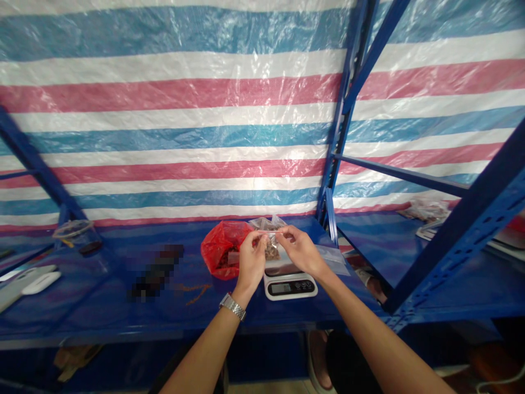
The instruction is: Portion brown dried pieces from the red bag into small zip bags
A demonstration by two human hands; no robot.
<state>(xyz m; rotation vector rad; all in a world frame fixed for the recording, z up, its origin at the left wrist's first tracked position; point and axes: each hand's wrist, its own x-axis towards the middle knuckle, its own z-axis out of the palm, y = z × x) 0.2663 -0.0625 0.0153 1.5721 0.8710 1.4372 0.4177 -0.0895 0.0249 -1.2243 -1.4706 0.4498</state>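
My left hand (251, 261) and my right hand (299, 250) both pinch the top edge of a small clear plastic bag (271, 249) with brown bits inside. The bag hangs just above a small white digital scale (290, 285) on the blue shelf (123, 306). A metal watch (232, 306) is on my left wrist. A red plastic bag (220, 247) lies open just left of my left hand. Another clear bag (267, 222) sits behind the held one.
A clear round container (77, 234) stands at the far left, with white objects (39, 282) near the shelf's left edge. A blue upright post (343, 109) divides the shelving. More clear bags (426, 210) lie on the right shelf. A striped tarp (164, 120) hangs behind.
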